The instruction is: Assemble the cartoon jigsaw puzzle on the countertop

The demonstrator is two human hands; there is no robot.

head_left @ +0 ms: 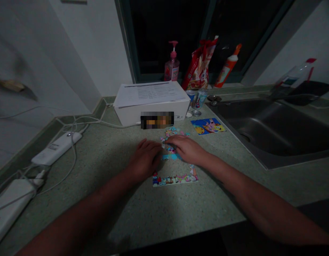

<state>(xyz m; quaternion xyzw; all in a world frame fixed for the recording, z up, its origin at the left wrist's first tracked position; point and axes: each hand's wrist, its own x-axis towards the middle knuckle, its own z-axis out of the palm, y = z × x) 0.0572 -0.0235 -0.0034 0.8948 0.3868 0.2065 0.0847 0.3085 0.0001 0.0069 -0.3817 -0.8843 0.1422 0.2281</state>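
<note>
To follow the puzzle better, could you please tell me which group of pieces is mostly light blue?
It is the short strip between the loose pieces and the bottom border section; those two are multicoloured.

The white box blocks direct rearward passage. Cans at its right side and a cable at its left obstruct both flanks. On its near side, puzzle pieces, the left hand and the right hand occupy the centre; bare counter permits passage at its near left.
</note>
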